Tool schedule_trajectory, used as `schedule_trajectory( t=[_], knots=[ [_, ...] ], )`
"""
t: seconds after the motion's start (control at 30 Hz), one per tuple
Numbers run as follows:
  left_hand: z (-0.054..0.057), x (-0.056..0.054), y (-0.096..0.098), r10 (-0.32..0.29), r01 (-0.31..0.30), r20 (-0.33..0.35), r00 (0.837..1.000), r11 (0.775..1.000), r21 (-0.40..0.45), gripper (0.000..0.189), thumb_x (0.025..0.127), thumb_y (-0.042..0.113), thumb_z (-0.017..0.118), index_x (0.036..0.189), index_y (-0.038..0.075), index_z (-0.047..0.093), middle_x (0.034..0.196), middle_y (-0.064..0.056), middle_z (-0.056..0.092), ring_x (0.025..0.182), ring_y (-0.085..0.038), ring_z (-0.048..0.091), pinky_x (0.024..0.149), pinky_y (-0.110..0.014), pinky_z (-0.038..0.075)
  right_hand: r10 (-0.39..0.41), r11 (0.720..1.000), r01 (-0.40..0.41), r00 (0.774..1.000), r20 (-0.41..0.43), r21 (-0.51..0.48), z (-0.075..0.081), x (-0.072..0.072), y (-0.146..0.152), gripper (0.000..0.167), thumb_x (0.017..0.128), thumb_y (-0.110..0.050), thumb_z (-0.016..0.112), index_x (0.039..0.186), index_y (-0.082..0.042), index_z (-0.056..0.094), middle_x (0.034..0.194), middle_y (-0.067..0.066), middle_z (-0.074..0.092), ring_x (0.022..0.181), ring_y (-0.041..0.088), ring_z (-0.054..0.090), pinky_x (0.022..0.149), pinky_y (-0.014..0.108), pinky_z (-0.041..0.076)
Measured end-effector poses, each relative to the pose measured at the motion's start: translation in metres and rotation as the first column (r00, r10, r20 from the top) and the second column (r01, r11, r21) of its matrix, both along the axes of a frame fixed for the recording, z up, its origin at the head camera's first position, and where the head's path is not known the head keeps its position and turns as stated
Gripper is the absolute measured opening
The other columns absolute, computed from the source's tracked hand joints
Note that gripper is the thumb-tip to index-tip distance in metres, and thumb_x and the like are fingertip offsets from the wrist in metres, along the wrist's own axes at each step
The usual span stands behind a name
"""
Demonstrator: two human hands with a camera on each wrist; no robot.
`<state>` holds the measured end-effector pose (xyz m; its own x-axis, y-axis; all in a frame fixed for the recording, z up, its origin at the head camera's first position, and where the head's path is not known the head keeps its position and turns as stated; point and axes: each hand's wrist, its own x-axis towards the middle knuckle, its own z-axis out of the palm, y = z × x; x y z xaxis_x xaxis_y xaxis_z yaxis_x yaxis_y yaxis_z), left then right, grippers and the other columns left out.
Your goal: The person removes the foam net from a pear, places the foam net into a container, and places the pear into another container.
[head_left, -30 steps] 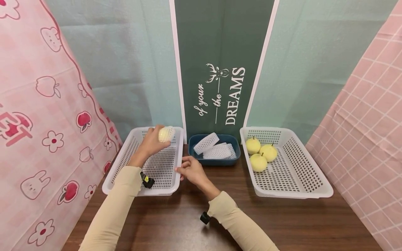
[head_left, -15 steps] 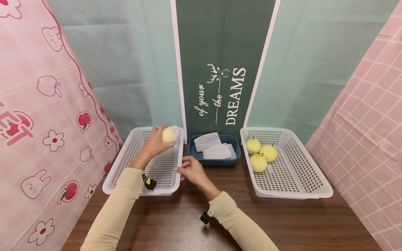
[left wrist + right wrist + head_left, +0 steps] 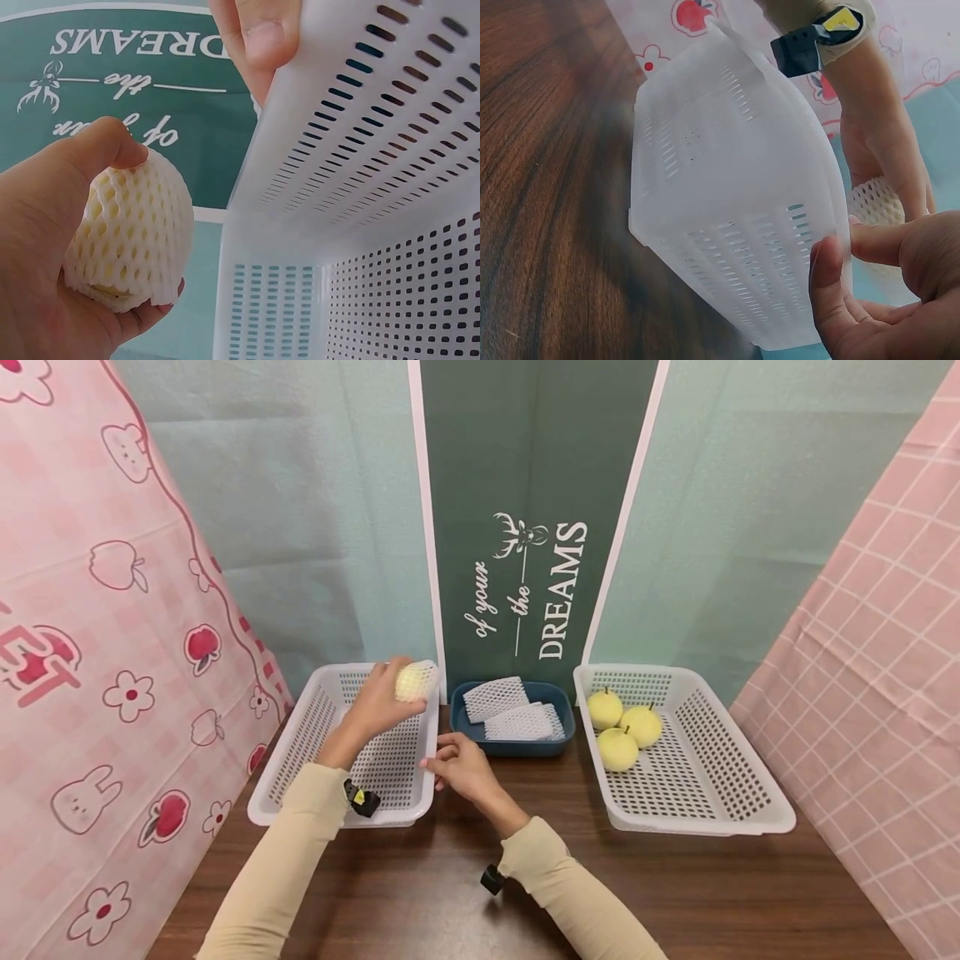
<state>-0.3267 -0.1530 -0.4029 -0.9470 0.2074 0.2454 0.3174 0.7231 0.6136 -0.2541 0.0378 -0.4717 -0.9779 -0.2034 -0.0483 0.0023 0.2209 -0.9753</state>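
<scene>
My left hand (image 3: 381, 700) grips a yellow-green pear (image 3: 129, 225) wrapped in a white foam net (image 3: 169, 217). It is raised above the far right part of the left white basket (image 3: 264, 793), near its rim. The left wrist view shows fingers and thumb curled round the netted fruit, with part of the pear's underside bare. On the near right side of that basket, my right hand (image 3: 467, 770) pinches the rim; in the right wrist view its fingers (image 3: 827, 274) lie against the outer wall. No other fruit shows inside this basket.
A blue tray (image 3: 517, 748) with several white foam nets (image 3: 517, 722) stands at the back middle. The right white basket (image 3: 772, 814) holds three pears (image 3: 618, 749) on its left side. Fabric curtains (image 3: 525, 460) border the wooden table (image 3: 480, 927).
My left hand has moved a little to the right with the netted pear. The left basket and my right hand have shifted very slightly right. One foam net in the tray has settled flatter.
</scene>
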Motion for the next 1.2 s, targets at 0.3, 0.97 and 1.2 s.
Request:
schedule_trajectory(
  t=[0.3,0.97,1.2],
  knots=[
    [0.002,0.004,0.008,-0.019,0.019,-0.021,1.000,1.000,0.017,0.080,0.087,0.033,0.081,0.156,0.015,0.045,0.137,-0.022,0.052,0.103,-0.032,0.058,0.078,-0.038,0.048,0.008,1.000,-0.008,1.000,-0.002,0.001,0.001,0.001,0.004,0.055,0.095,-0.015,0.081,0.139,0.006,0.056,0.102,0.016,0.073,0.061,0.018,0.066,0.074,0.051,0.064],
    [0.006,0.014,0.026,-0.065,0.068,-0.057,0.996,0.996,0.050,0.080,0.082,0.029,0.082,0.153,0.014,0.050,0.133,-0.020,0.054,0.101,-0.031,0.058,0.080,-0.039,0.049,0.002,0.999,-0.005,0.996,-0.088,-0.031,0.000,-0.004,0.026,0.032,0.099,-0.010,0.073,0.123,0.010,0.067,0.098,0.022,0.075,0.066,0.013,0.068,0.069,0.047,0.064],
    [0.007,0.018,0.033,-0.085,0.088,-0.052,0.995,0.995,0.056,0.080,0.083,0.031,0.082,0.154,0.015,0.050,0.137,-0.020,0.054,0.105,-0.032,0.058,0.082,-0.043,0.051,-0.018,0.999,0.015,0.997,-0.078,-0.038,0.004,-0.003,0.035,0.028,0.100,-0.008,0.070,0.122,0.010,0.068,0.104,0.032,0.072,0.065,0.011,0.066,0.063,0.031,0.061]
  ],
)
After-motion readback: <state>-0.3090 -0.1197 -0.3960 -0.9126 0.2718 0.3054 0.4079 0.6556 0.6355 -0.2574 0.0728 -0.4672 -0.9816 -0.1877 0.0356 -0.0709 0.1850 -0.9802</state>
